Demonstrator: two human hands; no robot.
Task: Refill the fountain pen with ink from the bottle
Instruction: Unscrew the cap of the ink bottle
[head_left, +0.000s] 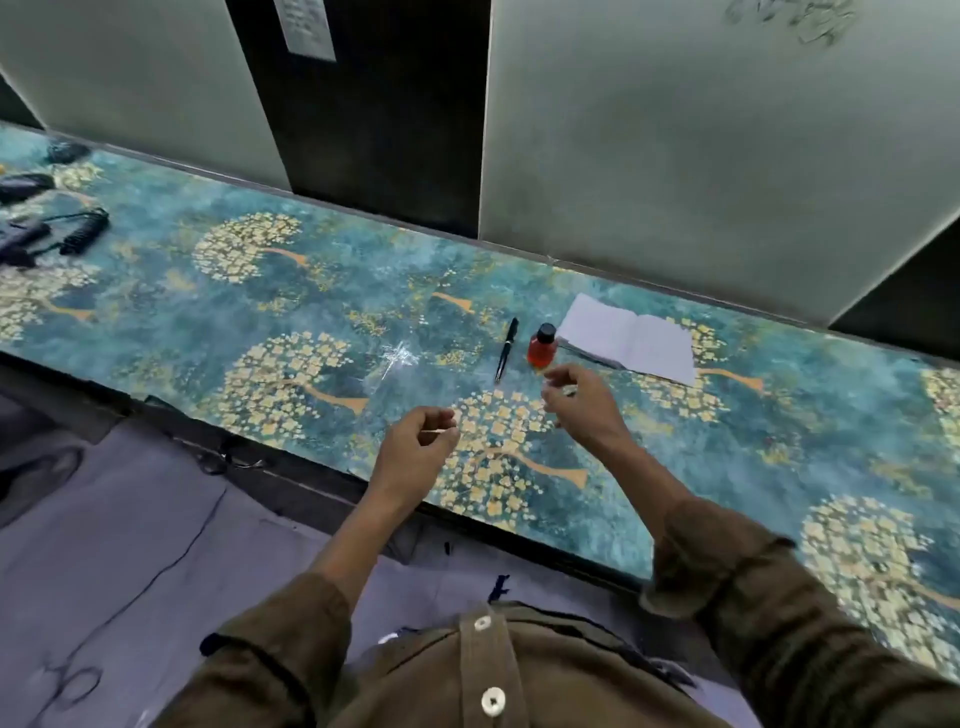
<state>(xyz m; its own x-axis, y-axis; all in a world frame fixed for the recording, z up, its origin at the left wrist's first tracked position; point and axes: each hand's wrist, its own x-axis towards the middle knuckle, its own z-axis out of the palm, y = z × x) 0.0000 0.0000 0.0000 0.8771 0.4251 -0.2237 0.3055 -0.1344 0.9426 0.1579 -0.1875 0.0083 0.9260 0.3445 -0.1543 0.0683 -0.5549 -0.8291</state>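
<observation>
Head view: fountain pen lies capped, long axis running away from the person, beside ink bottle; both hands' fingers loosely curled, empty.

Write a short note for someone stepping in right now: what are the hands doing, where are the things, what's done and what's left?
Left hand: loosely curled above the patterned teal table, holding nothing.
Right hand: near the small red ink bottle with black cap, not touching it.
Slim black fountain pen: lies capped, left of the bottle.
Open white notebook: right of the bottle.
Done: nothing visible. Left: open both, fill pen, close up.
</observation>
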